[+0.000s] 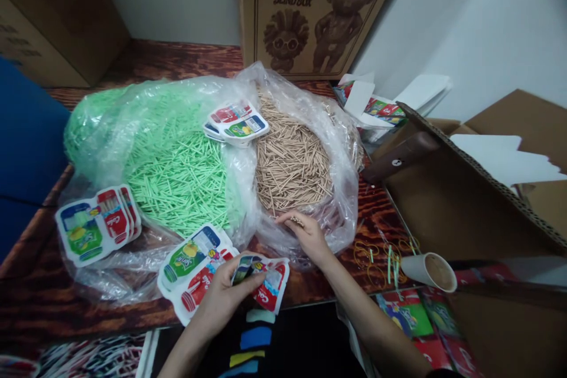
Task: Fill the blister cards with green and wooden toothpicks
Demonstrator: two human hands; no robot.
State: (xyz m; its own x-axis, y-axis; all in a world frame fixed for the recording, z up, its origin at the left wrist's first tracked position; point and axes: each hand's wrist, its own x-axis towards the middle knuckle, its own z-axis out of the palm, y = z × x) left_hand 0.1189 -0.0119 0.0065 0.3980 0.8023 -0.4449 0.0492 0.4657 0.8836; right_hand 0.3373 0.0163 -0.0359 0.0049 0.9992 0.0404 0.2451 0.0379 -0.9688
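My left hand (pixel 217 304) pinches a printed cola pouch (pixel 277 286) near the table's front edge. Just left of that hand, more flat bottle-shaped pouches (pixel 188 260) with sprite and cola prints lie partly under it. My right hand (pixel 312 242) is closed around a small bunch of thin brown sticks (pixel 296 221), at the near rim of a clear plastic bag (pixel 345 207). Inside that bag is a heap of the same brown sticks (pixel 292 159). To its left, another clear bag holds a pile of light green sticks (pixel 177 174).
Pouch stacks lie at the left (pixel 97 224) and between the bags (pixel 239 121). On the right are a paper cup (pixel 429 271) lying tilted, yellow rubber bands (pixel 367 260), a brown bottle (pixel 403 156) and an open carton (pixel 443 201). A printed box (pixel 305 18) stands behind.
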